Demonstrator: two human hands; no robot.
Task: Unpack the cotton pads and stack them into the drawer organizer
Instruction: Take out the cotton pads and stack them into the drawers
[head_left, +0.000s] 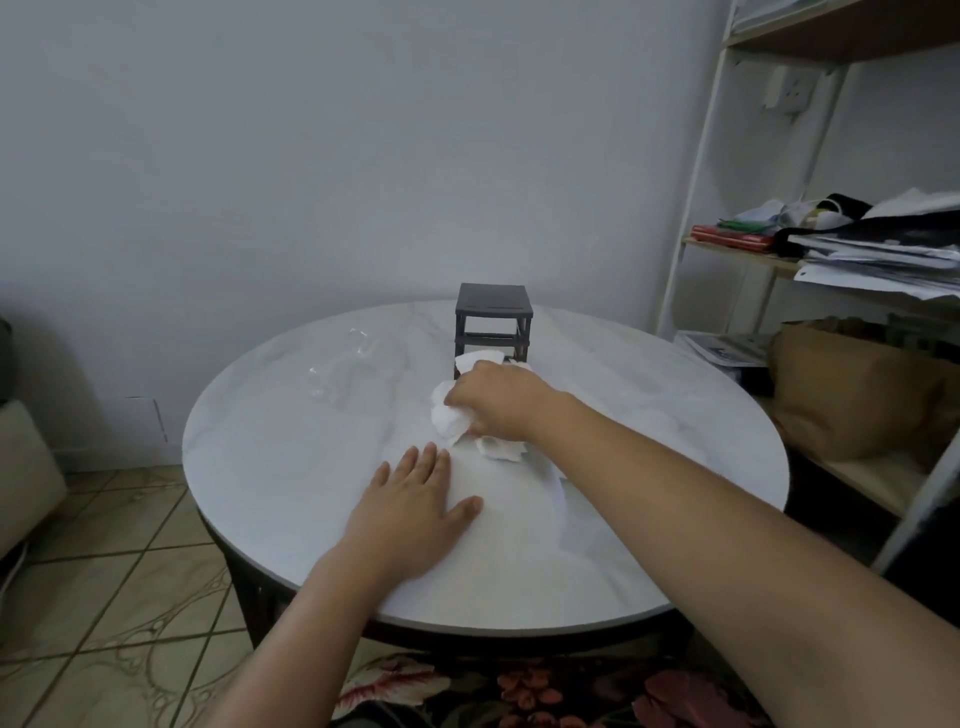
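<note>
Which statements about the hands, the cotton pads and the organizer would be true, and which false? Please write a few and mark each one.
1. The right hand grips a bunch of white cotton pads. True.
2. The left hand holds the drawer organizer. False: it rests flat on the table, apart from the organizer.
3. A clear plastic wrapper lies on the table, left of the organizer. True.
4. The organizer is white. False: it is dark, nearly black.
5. The table is square. False: it is round.
</note>
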